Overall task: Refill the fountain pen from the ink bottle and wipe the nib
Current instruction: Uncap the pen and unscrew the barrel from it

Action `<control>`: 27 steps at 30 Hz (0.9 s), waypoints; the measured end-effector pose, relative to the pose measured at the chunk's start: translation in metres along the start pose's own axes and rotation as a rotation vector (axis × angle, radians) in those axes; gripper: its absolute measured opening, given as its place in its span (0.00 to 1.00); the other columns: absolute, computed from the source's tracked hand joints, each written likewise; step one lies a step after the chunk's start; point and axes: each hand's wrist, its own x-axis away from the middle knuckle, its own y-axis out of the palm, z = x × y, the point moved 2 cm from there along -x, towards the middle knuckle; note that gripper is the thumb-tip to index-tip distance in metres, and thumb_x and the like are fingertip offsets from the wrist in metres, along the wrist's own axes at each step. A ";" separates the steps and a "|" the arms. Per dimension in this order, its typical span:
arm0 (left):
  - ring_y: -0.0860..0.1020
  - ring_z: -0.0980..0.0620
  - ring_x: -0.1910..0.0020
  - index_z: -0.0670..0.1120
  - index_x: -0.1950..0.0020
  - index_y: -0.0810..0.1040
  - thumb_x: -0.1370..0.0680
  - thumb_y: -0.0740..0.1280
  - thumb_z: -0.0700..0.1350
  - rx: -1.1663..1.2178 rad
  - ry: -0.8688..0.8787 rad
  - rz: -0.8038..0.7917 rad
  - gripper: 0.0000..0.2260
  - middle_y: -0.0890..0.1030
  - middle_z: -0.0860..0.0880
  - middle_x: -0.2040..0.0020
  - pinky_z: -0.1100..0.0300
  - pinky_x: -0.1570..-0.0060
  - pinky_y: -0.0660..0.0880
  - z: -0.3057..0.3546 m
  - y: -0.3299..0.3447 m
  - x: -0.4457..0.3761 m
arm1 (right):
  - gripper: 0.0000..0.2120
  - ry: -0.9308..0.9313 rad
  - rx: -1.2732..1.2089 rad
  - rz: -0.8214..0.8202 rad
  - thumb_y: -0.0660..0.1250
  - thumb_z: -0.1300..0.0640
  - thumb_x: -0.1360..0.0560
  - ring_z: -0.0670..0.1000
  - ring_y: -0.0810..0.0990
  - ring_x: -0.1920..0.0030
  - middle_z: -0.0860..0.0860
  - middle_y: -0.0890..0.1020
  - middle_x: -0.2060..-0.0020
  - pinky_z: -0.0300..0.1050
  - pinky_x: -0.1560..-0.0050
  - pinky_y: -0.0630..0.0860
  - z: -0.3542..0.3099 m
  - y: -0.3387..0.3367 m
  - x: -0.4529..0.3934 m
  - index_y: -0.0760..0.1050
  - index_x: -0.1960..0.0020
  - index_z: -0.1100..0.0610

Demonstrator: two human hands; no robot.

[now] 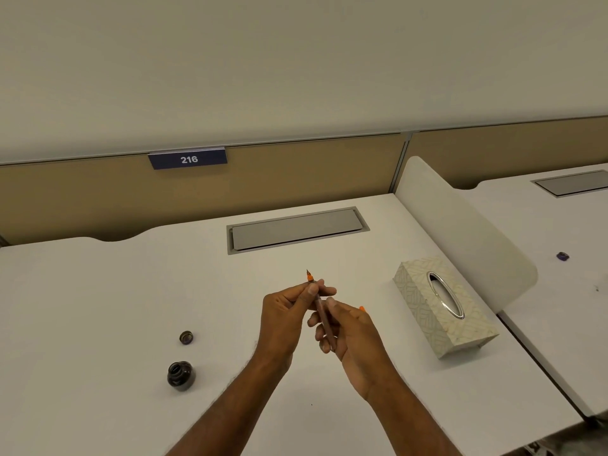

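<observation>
Above the middle of the white desk I hold the fountain pen in both hands, its dark nib and orange grip pointing up and away. My left hand pinches it near the orange grip section. My right hand grips the brownish converter part lower down, and an orange piece shows behind its fingers. The open dark ink bottle stands at the front left of the desk. Its cap lies just behind it.
A patterned tissue box with an oval slot lies to the right of my hands. A grey cable hatch is set into the desk behind them. A white divider separates the neighbouring desk, where a small purple object lies.
</observation>
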 end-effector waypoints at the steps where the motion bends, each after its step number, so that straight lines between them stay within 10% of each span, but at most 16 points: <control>1: 0.84 0.55 0.46 0.45 0.53 0.86 0.19 0.62 0.45 -0.002 -0.003 0.000 0.13 0.87 0.51 0.53 0.64 0.47 0.78 0.000 0.000 0.000 | 0.16 -0.001 0.009 0.006 0.58 0.55 0.18 0.52 0.77 0.66 0.60 0.82 0.59 0.42 0.68 0.75 0.000 -0.001 0.000 0.80 0.44 0.65; 27: 0.86 0.48 0.51 0.43 0.49 0.84 0.18 0.61 0.43 0.076 -0.063 0.016 0.12 0.87 0.47 0.54 0.60 0.51 0.81 -0.001 -0.006 -0.004 | 0.11 0.003 0.035 0.042 0.63 0.56 0.20 0.53 0.78 0.65 0.58 0.82 0.62 0.44 0.66 0.77 0.005 -0.004 -0.002 0.81 0.47 0.63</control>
